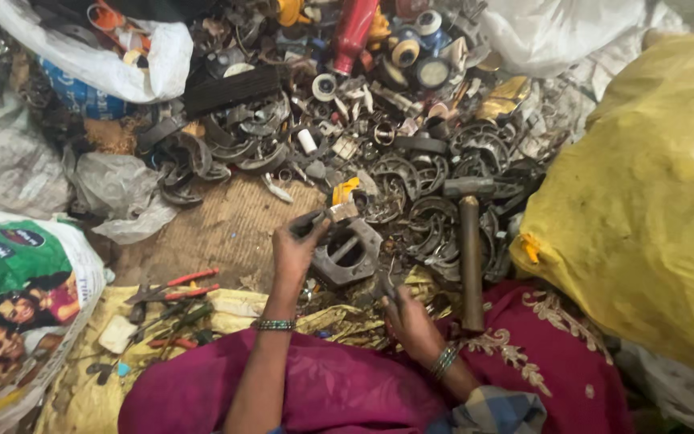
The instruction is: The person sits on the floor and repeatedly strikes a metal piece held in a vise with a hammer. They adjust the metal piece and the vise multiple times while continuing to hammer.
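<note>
Two hands are shown at work over a heap of scrap metal (411, 161) spread on the floor. The left hand (297, 245) is closed on a small grey metal piece (332, 215), held just above a blocky grey casting (349, 253) that lies on a woven mat (226, 229). The right hand (411, 321) is clenched around a thin dark tool (387, 288), its tip directed toward the casting.

Risks, as judged: the tool tip could slip off the hard casting and strike the left fingers, since they are placed close to the point of work. Sharp edges in the heap could cut bare skin. The upright hammer (470, 261), standing just beside the right hand, could be knocked over by the forearm.

Containers: a white sack (114, 64) at upper left is seen open, holding mixed plastic and metal oddments. A yellow sack (652, 201) at right is full, its contents hidden. A printed green-and-white bag (18, 305) at left is shown; its contents cannot be told. Red-handled pliers (174, 288) lie on a yellow cloth (82, 394).
</note>
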